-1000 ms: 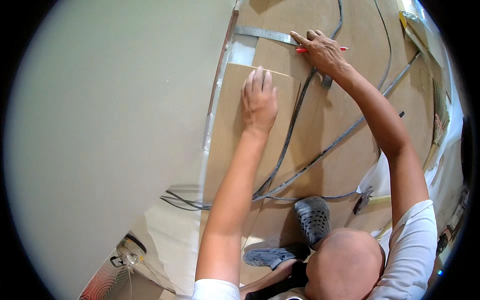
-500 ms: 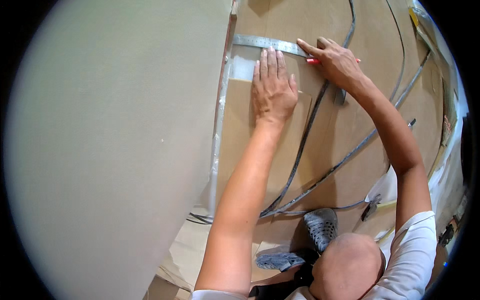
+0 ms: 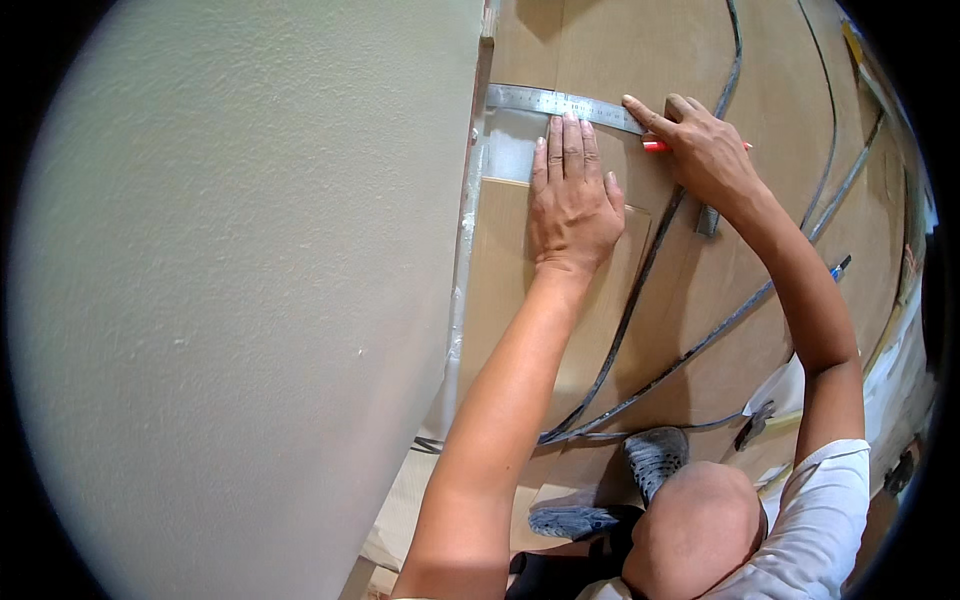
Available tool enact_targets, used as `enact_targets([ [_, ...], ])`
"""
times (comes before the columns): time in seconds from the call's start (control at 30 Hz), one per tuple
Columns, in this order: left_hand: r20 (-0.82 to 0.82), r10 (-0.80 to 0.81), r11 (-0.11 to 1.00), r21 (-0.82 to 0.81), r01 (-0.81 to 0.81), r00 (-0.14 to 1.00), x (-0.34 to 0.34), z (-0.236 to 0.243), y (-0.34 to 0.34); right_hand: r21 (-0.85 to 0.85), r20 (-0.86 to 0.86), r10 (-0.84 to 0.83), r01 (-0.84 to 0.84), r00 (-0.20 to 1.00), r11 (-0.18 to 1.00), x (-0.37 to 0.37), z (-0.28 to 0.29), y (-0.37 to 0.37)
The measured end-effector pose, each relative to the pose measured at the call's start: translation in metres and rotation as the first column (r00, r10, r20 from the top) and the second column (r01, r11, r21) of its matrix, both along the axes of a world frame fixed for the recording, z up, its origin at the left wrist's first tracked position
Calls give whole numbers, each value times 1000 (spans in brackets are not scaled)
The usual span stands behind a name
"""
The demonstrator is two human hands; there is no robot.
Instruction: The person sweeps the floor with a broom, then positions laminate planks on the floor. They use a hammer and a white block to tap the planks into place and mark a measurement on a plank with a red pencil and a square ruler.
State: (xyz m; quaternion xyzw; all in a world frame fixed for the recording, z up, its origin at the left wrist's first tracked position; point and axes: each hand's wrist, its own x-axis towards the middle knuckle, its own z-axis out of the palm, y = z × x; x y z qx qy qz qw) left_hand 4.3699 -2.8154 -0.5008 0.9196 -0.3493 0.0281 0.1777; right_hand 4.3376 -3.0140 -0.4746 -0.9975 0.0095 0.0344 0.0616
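Observation:
My left hand (image 3: 577,205) lies flat with fingers stretched on a thin wood-coloured board (image 3: 505,235), its fingertips at the lower edge of a steel ruler (image 3: 540,99). The ruler's left end reaches the wall's edge. My right hand (image 3: 708,150) covers its other end, forefinger extended onto the metal. Curled in that hand is a slim red pencil or pen (image 3: 656,146), whose far end shows beyond the knuckles. Below the right palm a short metal end (image 3: 708,221) sticks out; whether it joins the ruler is hidden. A whitish patch (image 3: 511,150) shows between ruler and board.
A large pale wall (image 3: 250,250) fills the left side. Dark cables (image 3: 640,280) run across the wood-coloured floor covering (image 3: 620,40). My bent knee (image 3: 693,525) and grey perforated shoes (image 3: 657,458) are at the bottom. A pen-like thing (image 3: 841,268) lies by a cable at right.
The whole view has shifted, so everything appears slightly further right and lower. Both hands keep their places at the ruler, and the red pencil or pen stays in my right hand.

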Motion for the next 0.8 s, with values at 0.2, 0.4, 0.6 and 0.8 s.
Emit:
enact_targets([
  [0.2, -3, 5, 1000, 12, -5, 1000, 4, -1, 0, 15, -13, -7, 8, 1000, 1000, 5, 0, 3],
  [0.4, -25, 5, 1000, 8, -5, 1000, 4, 1, 1, 15, -20, -12, 12, 1000, 1000, 5, 1, 3],
  [0.6, -22, 0, 1000, -5, -1, 1000, 5, -3, 0, 1, -23, -21, 22, 1000, 1000, 5, 2, 5],
  [0.8, -27, 22, 1000, 1, -22, 999, 3, -3, -1, 12, -34, -18, 19, 999, 1000, 6, 5, 5],
])
